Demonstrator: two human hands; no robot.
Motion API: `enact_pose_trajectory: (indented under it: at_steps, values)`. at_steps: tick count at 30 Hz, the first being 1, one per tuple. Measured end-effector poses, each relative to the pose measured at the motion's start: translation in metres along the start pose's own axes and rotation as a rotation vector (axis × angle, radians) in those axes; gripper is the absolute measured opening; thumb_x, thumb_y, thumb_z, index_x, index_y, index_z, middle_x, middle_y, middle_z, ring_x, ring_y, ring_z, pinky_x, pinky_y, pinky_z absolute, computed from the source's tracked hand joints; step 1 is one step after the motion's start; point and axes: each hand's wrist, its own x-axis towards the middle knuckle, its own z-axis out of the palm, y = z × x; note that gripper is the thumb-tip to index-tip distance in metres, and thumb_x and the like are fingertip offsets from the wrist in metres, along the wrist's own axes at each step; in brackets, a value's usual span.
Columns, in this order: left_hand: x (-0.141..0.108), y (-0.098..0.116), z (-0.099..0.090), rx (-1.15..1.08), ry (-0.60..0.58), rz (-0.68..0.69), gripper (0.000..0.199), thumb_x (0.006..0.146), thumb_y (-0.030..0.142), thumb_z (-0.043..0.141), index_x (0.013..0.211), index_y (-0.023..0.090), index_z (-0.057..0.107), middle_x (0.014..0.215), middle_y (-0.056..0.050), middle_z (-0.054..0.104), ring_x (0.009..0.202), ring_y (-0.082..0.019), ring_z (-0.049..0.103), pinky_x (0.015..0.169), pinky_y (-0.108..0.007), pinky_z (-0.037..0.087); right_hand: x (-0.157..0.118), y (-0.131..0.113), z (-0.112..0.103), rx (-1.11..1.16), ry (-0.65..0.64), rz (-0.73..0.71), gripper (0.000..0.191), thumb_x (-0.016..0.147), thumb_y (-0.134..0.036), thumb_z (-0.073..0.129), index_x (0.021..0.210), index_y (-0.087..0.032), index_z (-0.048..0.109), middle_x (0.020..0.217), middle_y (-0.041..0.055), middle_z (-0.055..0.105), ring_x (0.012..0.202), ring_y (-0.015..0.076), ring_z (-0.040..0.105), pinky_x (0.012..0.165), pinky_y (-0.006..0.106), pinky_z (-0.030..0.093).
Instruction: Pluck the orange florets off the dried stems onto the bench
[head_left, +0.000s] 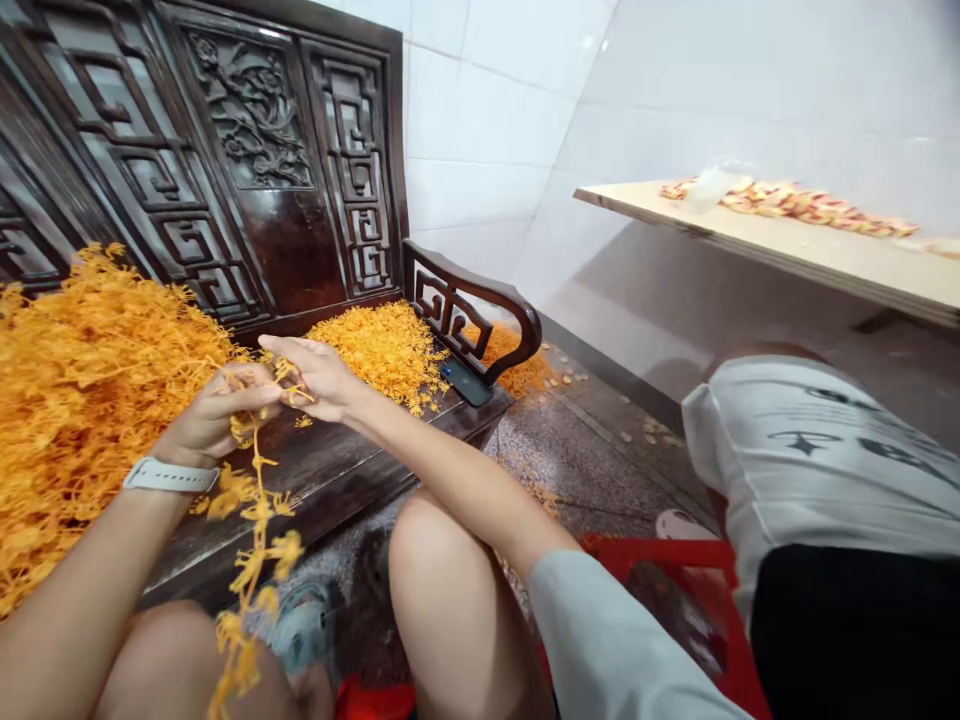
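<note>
My left hand (221, 410), with a pale band on its wrist, is closed around an orange strand of small flower-like pieces (259, 500). The strand's lower part dangles, a little blurred, between my knees. Close against it, my right hand (311, 378) has its fingers bent around the upper end of the same strand; the exact contact is partly hidden. Both hands are above the seat of a dark wooden bench (330, 490). Left of them rises a large heap of tangled orange strands (97, 380). Beyond my right hand lies a smaller pile of loose orange pieces (382, 345).
A dark phone (466, 382) lies by the bench's carved armrest (480, 300). More orange pieces (517, 360) are heaped on the floor past it. On the right, a wooden shelf (750, 230) bears red-and-yellow pieces. A person in white shorts (817, 460) sits beside me, near a red stool (675, 560).
</note>
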Motion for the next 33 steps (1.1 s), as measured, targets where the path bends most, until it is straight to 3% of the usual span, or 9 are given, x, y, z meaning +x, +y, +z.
enact_pose_trajectory:
  at_steps: [6,11,17,20,22,23,27,30,33]
  values:
    - [-0.01,0.0,0.011,-0.258,0.028,-0.002,0.045,0.041,0.036,0.104,0.055,0.018,0.065,0.047,0.002,0.046,0.049,-0.008,0.043,0.044,-0.02,0.041,0.027,-0.022,-0.011,0.187,0.151,-0.072,0.051,0.112,-0.032,0.043,0.066,-0.026,0.02,0.041,-0.011,0.022,0.038,0.0077,0.015,0.037,0.02,0.019]
    - [-0.011,0.005,0.031,-0.317,0.047,-0.008,0.049,0.053,0.04,0.104,0.062,0.017,0.062,0.058,0.003,0.047,0.055,-0.007,0.045,0.047,-0.017,0.042,0.028,-0.014,-0.051,-0.649,0.226,-0.033,0.049,0.112,-0.032,0.039,0.065,-0.024,0.027,0.044,-0.0117,0.021,0.043,0.0063,0.016,0.044,0.02,0.019]
    - [-0.009,-0.018,-0.018,-0.114,0.296,-0.061,0.041,0.066,0.043,0.098,0.085,0.015,0.075,0.071,0.003,0.055,0.05,-0.004,0.04,0.042,-0.016,0.033,0.023,-0.014,-0.092,-1.108,-0.142,0.424,0.041,0.067,-0.005,0.091,0.049,-0.015,0.054,0.039,-0.0081,0.047,0.038,0.0046,0.038,0.04,0.018,0.023]
    - [-0.013,-0.023,-0.042,-0.102,0.341,-0.055,0.042,0.065,0.045,0.099,0.084,0.015,0.077,0.07,0.004,0.054,0.051,-0.003,0.041,0.043,-0.016,0.031,0.036,-0.023,-0.098,-1.263,0.034,0.132,0.038,0.086,-0.026,0.081,0.057,-0.016,0.059,0.044,-0.0098,0.051,0.039,0.0059,0.045,0.036,0.015,0.036]
    - [-0.015,-0.021,-0.048,-0.109,0.355,-0.049,0.043,0.063,0.045,0.099,0.085,0.015,0.078,0.071,0.004,0.054,0.051,-0.003,0.04,0.043,-0.016,0.029,0.052,-0.026,-0.098,-1.164,0.288,-0.178,0.04,0.103,-0.039,0.061,0.074,-0.011,0.064,0.056,-0.0063,0.061,0.047,0.0071,0.056,0.042,0.016,0.048]
    - [-0.016,-0.019,-0.048,-0.111,0.362,-0.047,0.044,0.063,0.046,0.1,0.086,0.015,0.078,0.071,0.004,0.054,0.051,-0.003,0.04,0.043,-0.017,0.029,0.059,-0.025,-0.097,-1.015,0.379,-0.202,0.042,0.107,-0.045,0.054,0.086,-0.009,0.065,0.064,-0.0021,0.066,0.054,0.0092,0.063,0.048,0.019,0.055]
    - [-0.014,-0.015,-0.035,-0.048,0.342,-0.063,0.046,0.064,0.052,0.098,0.085,0.015,0.079,0.069,0.003,0.054,0.052,-0.004,0.041,0.044,-0.017,0.03,0.074,-0.005,-0.097,-0.225,0.506,0.153,0.041,0.109,-0.054,0.043,0.116,-0.016,0.057,0.085,0.0083,0.072,0.066,0.0177,0.073,0.058,0.029,0.064]
    - [-0.007,-0.019,-0.022,-0.014,0.337,-0.055,0.044,0.068,0.052,0.096,0.086,0.015,0.081,0.071,0.001,0.059,0.055,-0.005,0.043,0.048,-0.018,0.034,0.067,0.016,-0.101,-0.104,0.556,0.215,0.03,0.112,-0.034,0.035,0.097,-0.018,0.054,0.063,-0.003,0.056,0.04,0.0077,0.044,0.038,0.015,0.04]
    - [0.003,-0.025,-0.015,-0.082,0.387,-0.02,0.03,0.075,0.04,0.092,0.084,0.014,0.08,0.075,-0.002,0.067,0.061,-0.008,0.053,0.056,-0.019,0.043,0.056,0.026,-0.101,-0.132,0.574,0.217,0.031,0.111,-0.023,0.033,0.084,-0.02,0.048,0.05,-0.0113,0.032,0.035,0.0059,0.018,0.034,0.015,0.018]
